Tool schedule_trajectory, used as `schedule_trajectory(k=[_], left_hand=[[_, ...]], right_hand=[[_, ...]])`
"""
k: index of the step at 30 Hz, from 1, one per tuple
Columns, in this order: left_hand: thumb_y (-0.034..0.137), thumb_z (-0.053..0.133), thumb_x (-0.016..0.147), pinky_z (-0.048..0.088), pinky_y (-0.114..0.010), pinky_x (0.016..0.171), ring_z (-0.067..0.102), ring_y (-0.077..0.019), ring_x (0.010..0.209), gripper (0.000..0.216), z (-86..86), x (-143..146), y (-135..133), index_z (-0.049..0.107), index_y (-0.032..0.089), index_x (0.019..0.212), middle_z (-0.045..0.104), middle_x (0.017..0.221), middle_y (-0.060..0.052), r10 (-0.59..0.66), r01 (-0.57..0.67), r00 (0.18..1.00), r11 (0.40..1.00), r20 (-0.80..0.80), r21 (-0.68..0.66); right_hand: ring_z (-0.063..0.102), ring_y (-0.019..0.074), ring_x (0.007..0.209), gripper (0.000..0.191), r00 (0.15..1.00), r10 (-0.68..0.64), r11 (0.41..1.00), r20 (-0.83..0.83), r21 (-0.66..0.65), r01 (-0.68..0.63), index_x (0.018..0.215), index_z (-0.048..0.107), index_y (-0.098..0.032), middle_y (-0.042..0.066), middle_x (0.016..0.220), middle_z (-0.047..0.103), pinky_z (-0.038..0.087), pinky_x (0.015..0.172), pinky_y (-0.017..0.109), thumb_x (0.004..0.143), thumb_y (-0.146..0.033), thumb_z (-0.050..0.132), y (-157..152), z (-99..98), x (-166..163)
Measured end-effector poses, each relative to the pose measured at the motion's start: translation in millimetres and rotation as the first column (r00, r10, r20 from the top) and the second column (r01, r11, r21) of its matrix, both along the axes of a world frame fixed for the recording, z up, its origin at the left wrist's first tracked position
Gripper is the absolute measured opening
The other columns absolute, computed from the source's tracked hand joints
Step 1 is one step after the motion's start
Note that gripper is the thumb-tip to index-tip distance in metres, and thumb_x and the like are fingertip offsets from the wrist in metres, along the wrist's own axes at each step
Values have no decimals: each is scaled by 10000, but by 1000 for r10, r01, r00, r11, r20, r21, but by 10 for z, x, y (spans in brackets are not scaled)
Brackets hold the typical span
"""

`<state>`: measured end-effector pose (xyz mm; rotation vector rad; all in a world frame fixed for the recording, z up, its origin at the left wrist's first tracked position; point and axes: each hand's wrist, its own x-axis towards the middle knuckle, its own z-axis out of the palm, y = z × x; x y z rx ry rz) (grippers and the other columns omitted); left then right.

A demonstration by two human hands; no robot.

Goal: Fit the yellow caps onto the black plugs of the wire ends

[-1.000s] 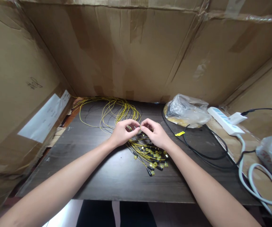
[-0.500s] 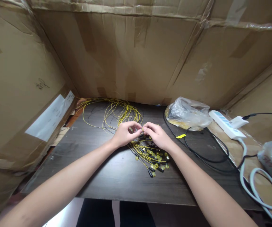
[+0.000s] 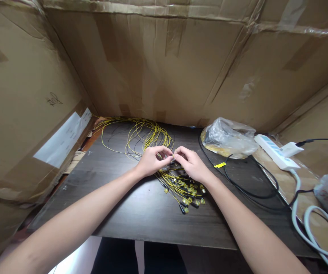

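Thumb and fingertips of my left hand point(image 3: 154, 163) are pinched on a thin cable's dark end, above the bundle. Facing it, my right hand point(image 3: 190, 163) pinches a small yellowish piece at that same end; its exact shape is too small to make out. The fingertips of both hands nearly meet. Below them lie yellow cables point(image 3: 168, 179) with black connectors point(image 3: 182, 208), many carrying clear yellow tabs point(image 3: 186, 201). Behind my left hand, the rest of the yellow cables point(image 3: 155, 133) fan out in loops towards the back left. My fingers hide part of the bundle.
Cardboard walls point(image 3: 141, 72) enclose the dark table point(image 3: 118, 213). A clear plastic bag point(image 3: 229, 139) lies at the back right, beside a black cable point(image 3: 249, 195) with a yellow label point(image 3: 220, 164). Further right are a white power strip point(image 3: 276, 152) and its coiled white cord point(image 3: 296, 213).
The view has shifted slightly, moving the surroundings a little to the right. Both hands keep their pinch at the same spot, with only small fingertip movement.
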<state>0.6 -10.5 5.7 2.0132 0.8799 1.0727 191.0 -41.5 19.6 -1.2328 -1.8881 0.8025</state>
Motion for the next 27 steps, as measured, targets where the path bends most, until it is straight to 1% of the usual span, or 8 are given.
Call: schedule_trajectory(k=[2,6,9,15,19,22,24,27], left_hand=[[274,696,849,503,-206,602,652,-121,672,138,4,-3,3,734,145,881,741,792,-29,-10,10,1000,1000,1,1],[251,678,861,493,-197,583,656,-121,692,127,1,-2,-1,739,150,906,742,816,-32,-33,34,999,998,-14,49],[247,677,854,484,-193,564,647,-118,675,122,-15,5,-4,731,146,895,733,802,-31,-31,32,999,998,-17,54],[256,701,825,488,-188,568,642,-114,658,128,-24,7,1,722,137,869,719,760,-22,-8,8,1000,1000,8,-8],[262,689,841,484,-186,563,644,-114,669,137,-10,4,-7,728,139,885,726,780,-31,-31,31,1000,999,2,29],[250,686,834,483,-189,559,635,-110,653,126,-12,8,-10,722,138,879,723,782,-31,-36,36,999,998,-7,49],[265,690,833,484,-192,565,627,-108,642,137,-16,10,-6,720,138,875,722,779,-29,-24,24,1000,999,-2,36],[298,694,838,484,-194,572,635,-114,662,167,-19,11,6,722,138,877,725,786,-31,-3,3,1000,1000,14,-3]], right_hand=[[493,151,689,217,1000,5,1000,7,-1,-5,833,561,-192,-8,734,559,371,658,275,946,-368,502,-2,-1,-3],[461,144,648,358,1000,19,999,14,-37,-19,704,479,-200,-13,665,501,356,640,277,992,-392,388,4,-48,-15],[474,147,643,393,1000,15,999,10,-47,-14,681,471,-200,-7,656,511,360,647,283,1000,-402,361,11,-67,-24],[490,147,689,235,1000,7,1000,6,-2,-7,827,566,-191,-9,732,560,356,660,274,945,-381,494,3,-23,-15],[456,142,639,374,1000,18,999,0,-45,-18,686,479,-197,-13,653,497,343,631,280,987,-403,397,14,-57,-17],[455,144,621,420,1000,22,996,-14,-84,-23,653,454,-201,-11,630,486,348,623,285,999,-417,356,21,-83,-27],[490,153,660,392,1000,13,997,-26,-73,-14,690,492,-197,-2,670,526,367,649,287,993,-415,373,20,-77,-29],[520,159,722,263,999,-2,999,-46,-33,1,812,561,-194,2,755,578,386,685,284,959,-386,459,12,-47,-19]])
